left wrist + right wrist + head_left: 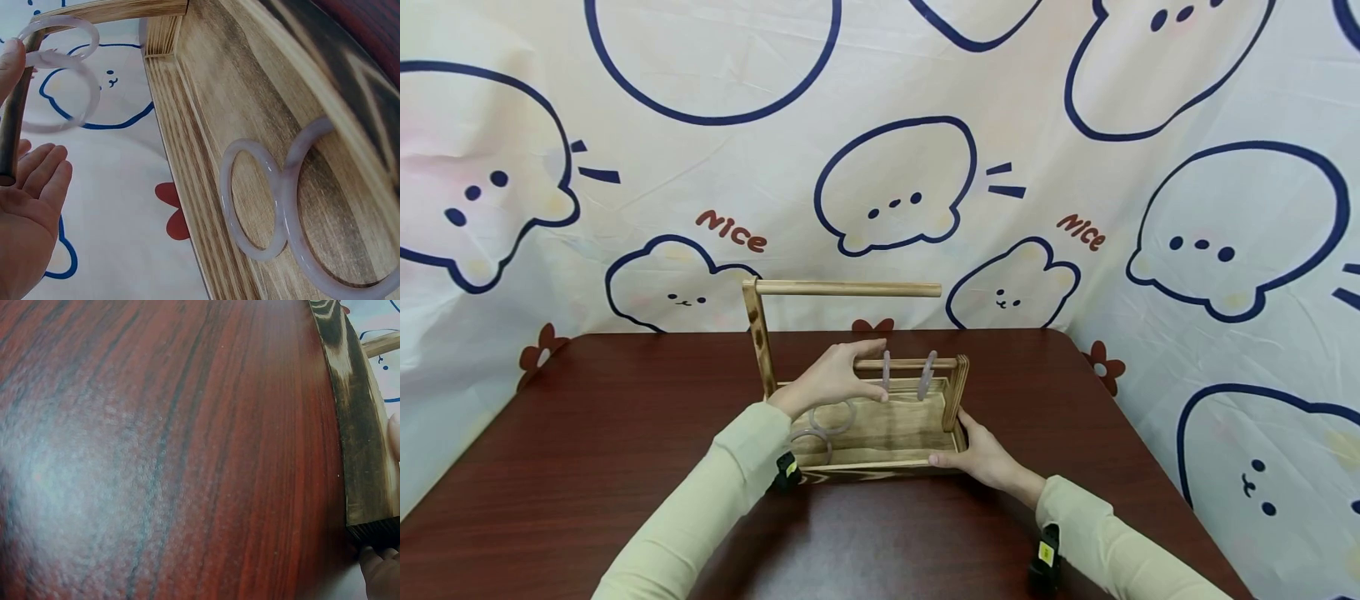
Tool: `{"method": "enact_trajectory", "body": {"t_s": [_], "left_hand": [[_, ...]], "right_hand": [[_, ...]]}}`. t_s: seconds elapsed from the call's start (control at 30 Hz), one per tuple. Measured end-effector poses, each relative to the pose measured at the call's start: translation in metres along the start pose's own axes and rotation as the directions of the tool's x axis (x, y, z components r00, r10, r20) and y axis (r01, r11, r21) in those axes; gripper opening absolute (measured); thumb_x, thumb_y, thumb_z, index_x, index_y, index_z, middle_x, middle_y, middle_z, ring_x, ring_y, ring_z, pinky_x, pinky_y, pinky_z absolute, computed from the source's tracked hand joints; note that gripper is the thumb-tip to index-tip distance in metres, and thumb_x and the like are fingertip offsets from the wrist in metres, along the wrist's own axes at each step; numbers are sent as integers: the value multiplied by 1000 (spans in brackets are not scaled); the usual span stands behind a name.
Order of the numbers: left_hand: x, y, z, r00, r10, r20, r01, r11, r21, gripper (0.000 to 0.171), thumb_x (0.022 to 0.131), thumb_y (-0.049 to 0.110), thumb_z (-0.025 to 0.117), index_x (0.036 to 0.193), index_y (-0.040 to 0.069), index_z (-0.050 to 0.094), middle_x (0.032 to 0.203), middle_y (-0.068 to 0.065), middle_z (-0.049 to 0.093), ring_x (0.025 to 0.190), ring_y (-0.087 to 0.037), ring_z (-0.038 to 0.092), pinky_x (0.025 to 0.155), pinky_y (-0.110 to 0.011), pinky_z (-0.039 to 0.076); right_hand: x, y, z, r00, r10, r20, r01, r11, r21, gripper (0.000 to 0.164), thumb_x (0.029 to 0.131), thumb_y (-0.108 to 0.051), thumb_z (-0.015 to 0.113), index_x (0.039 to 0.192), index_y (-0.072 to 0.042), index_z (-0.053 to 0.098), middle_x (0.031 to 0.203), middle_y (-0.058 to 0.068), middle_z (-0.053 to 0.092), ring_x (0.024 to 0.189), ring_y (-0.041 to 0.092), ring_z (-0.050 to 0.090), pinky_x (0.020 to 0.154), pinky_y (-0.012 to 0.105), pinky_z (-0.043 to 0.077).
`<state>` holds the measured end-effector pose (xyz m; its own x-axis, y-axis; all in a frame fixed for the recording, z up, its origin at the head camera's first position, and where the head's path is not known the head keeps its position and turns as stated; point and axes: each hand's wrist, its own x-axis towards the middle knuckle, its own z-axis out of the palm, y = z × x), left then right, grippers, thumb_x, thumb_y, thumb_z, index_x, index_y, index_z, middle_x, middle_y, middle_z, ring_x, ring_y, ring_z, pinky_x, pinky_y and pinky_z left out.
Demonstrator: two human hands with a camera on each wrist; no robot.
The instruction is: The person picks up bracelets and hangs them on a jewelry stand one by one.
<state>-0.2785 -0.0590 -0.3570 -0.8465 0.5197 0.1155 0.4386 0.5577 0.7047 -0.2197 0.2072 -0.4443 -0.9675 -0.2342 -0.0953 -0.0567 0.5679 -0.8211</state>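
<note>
A wooden bangle stand [872, 465] has a tray base, a tall upper rod and a short lower rod [906, 364]. Two pale lilac bangles, a near-left bangle [886, 369] and a right bangle [927, 375], hang on the lower rod. In the tray lie two more, a smaller bangle [250, 200] and a partly cut-off bangle [294, 231] touching it. My left hand [838, 379] is at the lower rod's free end, thumb and fingers spread apart around it, the thumb close to the near bangle. With my right hand [981, 454] I grip the tray's front right corner, thumb on the front rim.
The stand sits on a dark red-brown table [647, 450]. Behind the table hangs a white cloth [880, 83] with cartoon drawings. The tall rod [850, 288] extends above my left hand, its right end unsupported.
</note>
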Motion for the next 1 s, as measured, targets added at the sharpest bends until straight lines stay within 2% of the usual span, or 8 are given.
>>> {"method": "enact_trajectory", "body": {"t_s": [0.27, 0.4, 0.63, 0.83, 1.0], "left_hand": [[-3, 1, -4, 1000, 0, -7, 0, 999, -45, 82, 70, 35, 79, 140, 21, 39, 140, -4, 45, 128, -28, 41, 100, -46, 38], [-5, 0, -5, 1000, 9, -21, -10, 999, -48, 79, 72, 36, 77, 140, 21, 40, 139, -4, 46, 127, -25, 43, 100, -44, 38], [-11, 0, -10, 996, 52, -69, -54, 998, -41, 72, 78, 38, 71, 140, 16, 40, 139, -6, 46, 127, -23, 44, 101, -42, 38], [-18, 4, -15, 993, 28, -111, -36, 997, -70, 63, 82, 33, 68, 138, 17, 43, 139, -6, 45, 128, -25, 42, 103, -41, 37], [-24, 3, -17, 984, 47, -170, -62, 994, -87, 54, 86, 25, 65, 136, 14, 45, 139, -6, 46, 127, -24, 43, 103, -38, 36]], "right_hand": [[-1, -1, 0, 1000, -8, -8, 9, 1000, 1, 107, 70, -35, 79, 147, -2, 11, 149, 19, 22, 137, 33, 21, 107, 51, 25], [-1, 0, 0, 1000, -13, -14, 13, 1000, 2, 107, 69, -34, 80, 147, -2, 12, 149, 19, 23, 137, 32, 21, 107, 50, 25], [1, 1, 0, 1000, 2, -1, -2, 1000, -6, 107, 71, -36, 78, 147, -3, 10, 150, 18, 20, 137, 33, 19, 106, 51, 26], [0, 2, 1, 1000, -8, 1, 9, 1000, -11, 108, 70, -37, 78, 147, -3, 11, 149, 18, 22, 137, 32, 20, 107, 50, 25], [0, 1, 0, 1000, -22, -4, 22, 1000, 1, 107, 70, -35, 79, 147, -2, 11, 149, 18, 23, 137, 32, 21, 107, 50, 25]]}}
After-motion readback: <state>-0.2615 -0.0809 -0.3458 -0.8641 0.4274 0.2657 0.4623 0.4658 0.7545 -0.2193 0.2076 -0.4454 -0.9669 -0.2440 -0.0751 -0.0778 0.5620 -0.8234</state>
